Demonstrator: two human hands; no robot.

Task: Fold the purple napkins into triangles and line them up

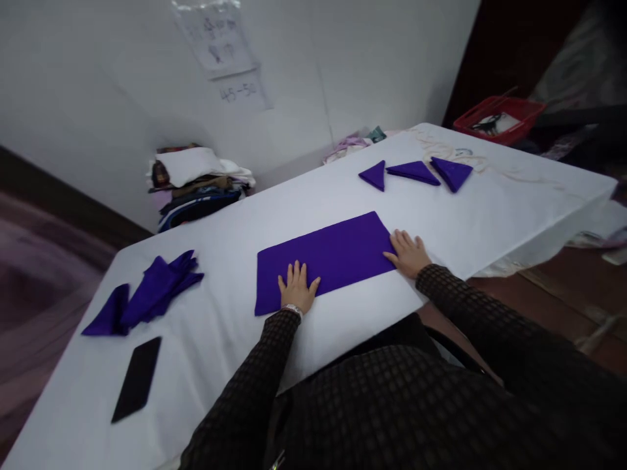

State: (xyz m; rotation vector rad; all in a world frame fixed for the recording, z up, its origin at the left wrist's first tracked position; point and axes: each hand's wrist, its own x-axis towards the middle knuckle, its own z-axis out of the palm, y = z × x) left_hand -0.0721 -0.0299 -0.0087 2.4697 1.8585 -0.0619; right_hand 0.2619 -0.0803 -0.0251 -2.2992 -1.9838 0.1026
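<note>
A purple cloth napkin lies folded into a long rectangle on the white table in front of me. My left hand rests flat on the napkin's near left part, fingers spread. My right hand lies flat at the napkin's right corner, fingers stretched out and touching its edge. Neither hand holds anything.
Three purple napkins folded into triangles lie in a row at the far right. A loose heap of purple napkins sits at the left, with a black phone below it. A pile of fabrics and a red basket stand beyond the table.
</note>
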